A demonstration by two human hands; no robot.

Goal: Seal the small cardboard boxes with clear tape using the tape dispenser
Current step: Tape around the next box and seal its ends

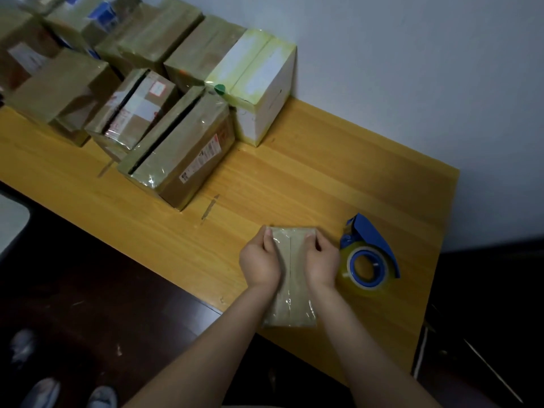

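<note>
A small flat cardboard box (291, 278) covered in clear tape lies on the wooden table (309, 178) near its front edge. My left hand (260, 259) grips its left side, thumb on top. My right hand (321, 260) grips its right side the same way. The blue tape dispenser (369, 254) with a roll of clear tape lies on the table just right of my right hand, not held.
Several taped cardboard boxes (179, 145) and a white box (259, 83) stand at the table's back left, against the wall. The table's right edge is close to the dispenser. Dark floor and shoes (41, 393) show at lower left.
</note>
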